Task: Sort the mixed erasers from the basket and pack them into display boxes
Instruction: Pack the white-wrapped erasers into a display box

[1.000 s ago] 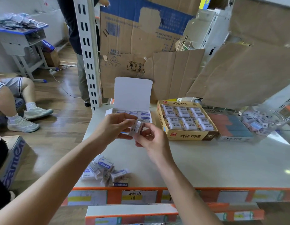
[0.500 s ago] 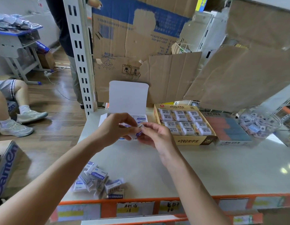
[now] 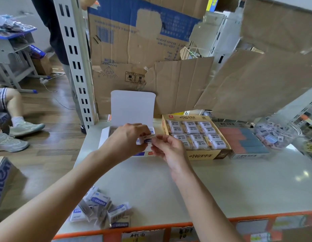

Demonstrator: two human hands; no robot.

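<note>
- Eraser (image 3: 146, 139), white with a blue-printed sleeve: held in the air over the far-left part of the counter (image 3: 221, 186), just in front of the white display box (image 3: 132, 107), between both grips.
- Left grip (image 3: 127, 139): fingers and thumb curl round the eraser's left portion and carry it.
- Right grip (image 3: 170, 151): thumb and forefinger pinch at the eraser's right end. Whether they hold sleeve, wrapper or body is too small to tell.
- White display box: stands at the far-left edge with its lid upright. A like eraser shows at its right end, and the rest of the interior is hidden behind the left grip.
- Yellow display box (image 3: 204, 155): just right of the white one, filled with wrapped 2B erasers. These are a different kind, so it is judged not the destination.
- Loose erasers (image 3: 99, 206): a heap at the near-left corner with the same blue print, judged to be sorted stock awaiting packing.
- Clear tub (image 3: 297, 131): at the far-right edge, holding mixed erasers.
- Step in hand, as judged: squaring the eraser, then seating it in the white box.
- Method advised:
  - Centre the sleeve on the body before lowering.
  - Turn the printed face to match the eraser already boxed.
  - Let the left grip carry while the right steers the free end.
  - Seat the eraser flush against its neighbour, leaving no gap.
  - Press lightly, since a sleeve may slide.
  - Stay clear of the upright lid, which may tip shut.
</note>
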